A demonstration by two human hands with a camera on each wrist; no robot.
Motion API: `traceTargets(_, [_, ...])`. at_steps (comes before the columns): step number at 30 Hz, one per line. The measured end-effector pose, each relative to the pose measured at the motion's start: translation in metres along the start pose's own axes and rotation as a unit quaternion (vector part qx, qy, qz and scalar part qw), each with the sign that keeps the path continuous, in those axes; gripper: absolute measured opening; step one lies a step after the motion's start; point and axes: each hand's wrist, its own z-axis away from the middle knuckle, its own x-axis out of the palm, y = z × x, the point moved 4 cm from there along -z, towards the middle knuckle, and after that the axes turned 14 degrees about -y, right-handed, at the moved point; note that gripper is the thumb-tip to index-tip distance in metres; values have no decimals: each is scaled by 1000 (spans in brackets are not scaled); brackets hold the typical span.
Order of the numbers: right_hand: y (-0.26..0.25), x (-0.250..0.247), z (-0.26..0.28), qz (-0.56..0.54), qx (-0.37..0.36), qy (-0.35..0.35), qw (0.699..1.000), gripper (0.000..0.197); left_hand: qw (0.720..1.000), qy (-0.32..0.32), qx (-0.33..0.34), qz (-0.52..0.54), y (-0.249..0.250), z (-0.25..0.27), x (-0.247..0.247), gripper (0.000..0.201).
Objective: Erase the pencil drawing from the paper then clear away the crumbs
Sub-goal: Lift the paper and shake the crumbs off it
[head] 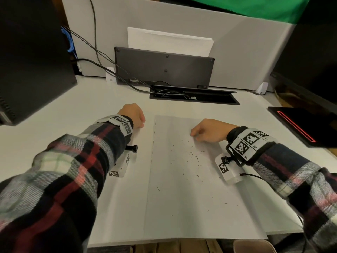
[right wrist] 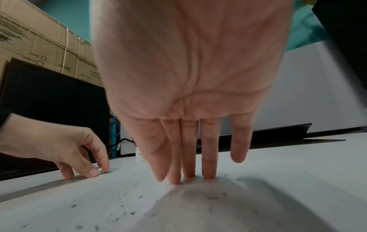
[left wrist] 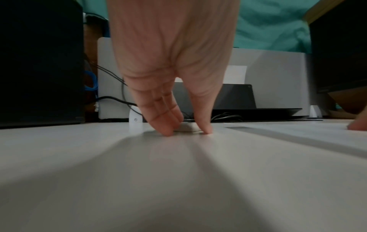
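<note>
White eraser [left wrist: 187, 127] pinched by left hand [head: 134, 115], beside paper [head: 182, 179].

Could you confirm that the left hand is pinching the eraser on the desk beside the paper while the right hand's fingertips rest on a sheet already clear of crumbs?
Not quite: the paper is strewn with crumbs, as the head view shows.

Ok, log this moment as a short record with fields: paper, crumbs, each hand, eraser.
paper: flat on desk, no drawing visible
crumbs: dark specks scattered on the paper, mostly on its right half
right hand: fingers straight, tips on the paper
left hand: on the desk left of the paper, pinching the eraser
eraser: small, white, resting on the desk
</note>
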Motion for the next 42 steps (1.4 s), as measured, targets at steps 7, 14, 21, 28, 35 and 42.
traceTargets(7, [1, -1, 1, 0, 0, 3, 1000, 32, 998, 17, -56, -8, -19, -9, -11, 19])
traceTargets(14, [-2, 1, 1, 4, -2, 12, 1000, 34, 998, -16, -44, -42, -6, 0, -2, 31])
traceTargets(21, [13, -9, 18, -18, 9, 33, 999, 39, 989, -143, -22, -15, 21, 26, 25, 68])
traceTargets(28, [63, 3, 35, 10, 128, -23, 992, 80, 972, -173, -49, -150, 36, 40, 36, 87])
traceTargets(35, [59, 9, 39, 23, 120, -23, 992, 77, 974, -184, -45, -122, 37, 38, 40, 79])
traceTargets(42, [45, 9, 43, -3, 69, 34, 997, 44, 978, -184, -42, -91, 40, 38, 43, 80])
